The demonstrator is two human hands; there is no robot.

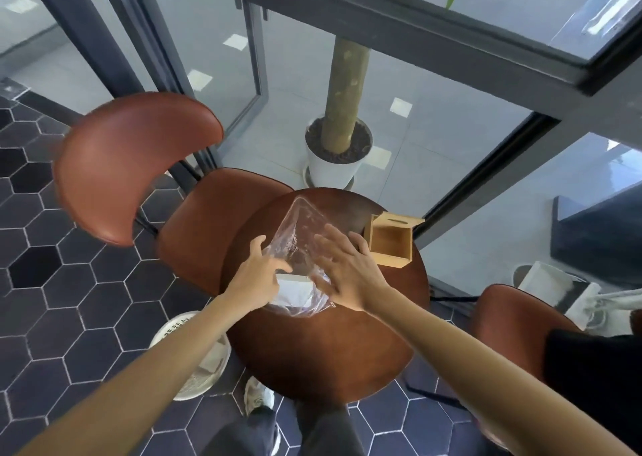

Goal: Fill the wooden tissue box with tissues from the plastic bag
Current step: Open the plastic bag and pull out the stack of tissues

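A clear plastic bag (300, 233) lies on the round brown table (323, 344), with a white stack of tissues (291, 290) inside its near end. My left hand (257, 275) rests on the bag's left side, fingers reaching onto the tissues. My right hand (347, 268) hovers over the bag's right side with fingers spread. The wooden tissue box (391, 243) sits at the table's right edge, lying open with its inside bare; its slotted lid (399, 220) stands behind it.
A brown chair (139, 163) stands left of the table and another brown seat (514, 320) to the right. A white potted plant (335, 156) is beyond the table by glass walls. A white basket (198, 354) sits on the floor under my left arm.
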